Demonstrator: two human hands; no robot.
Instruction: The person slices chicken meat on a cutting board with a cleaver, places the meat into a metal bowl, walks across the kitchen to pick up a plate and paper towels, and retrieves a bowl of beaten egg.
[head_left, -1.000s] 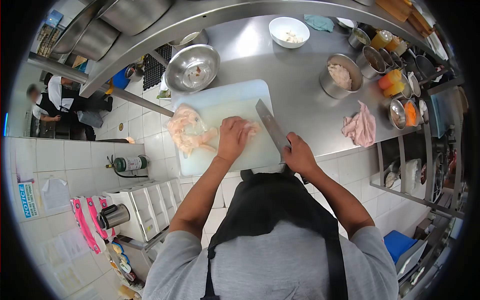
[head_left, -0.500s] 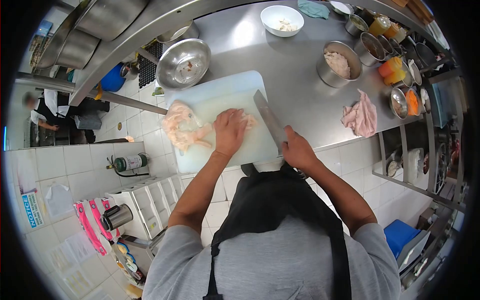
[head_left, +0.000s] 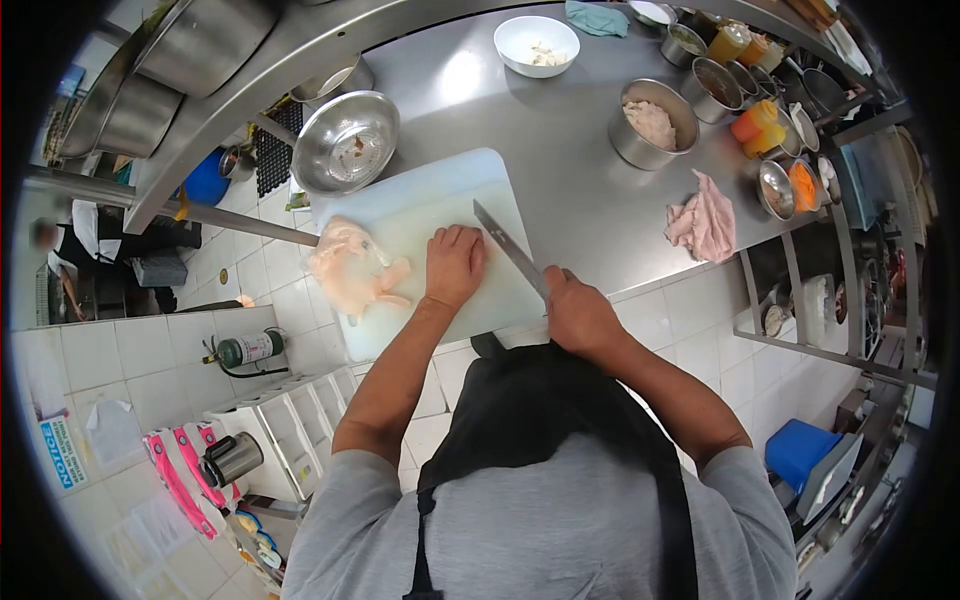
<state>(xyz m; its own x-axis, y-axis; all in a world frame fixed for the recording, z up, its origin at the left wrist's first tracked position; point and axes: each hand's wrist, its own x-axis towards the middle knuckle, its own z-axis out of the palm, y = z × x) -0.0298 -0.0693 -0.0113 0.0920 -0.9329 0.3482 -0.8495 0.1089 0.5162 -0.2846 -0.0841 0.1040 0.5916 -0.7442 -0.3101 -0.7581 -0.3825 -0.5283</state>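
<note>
My right hand grips the handle of a large kitchen knife, its blade slanting up and left over the cutting board. Close to the blade's left side, my left hand presses down on the board with fingers curled and together. The piece of raw chicken under those fingers is almost wholly hidden. Left of that hand lies a larger heap of pale pink raw chicken, near the board's left edge.
A steel bowl stands behind the board. Farther back is a white bowl. To the right are a steel pot with pale meat, a pink cloth and sauce bottles. Another person is at far left.
My left fingers have curled in, covering the chicken piece that showed beyond them. The knife has tilted further left, its blade nearer that hand. The whole view has shifted slightly.
</note>
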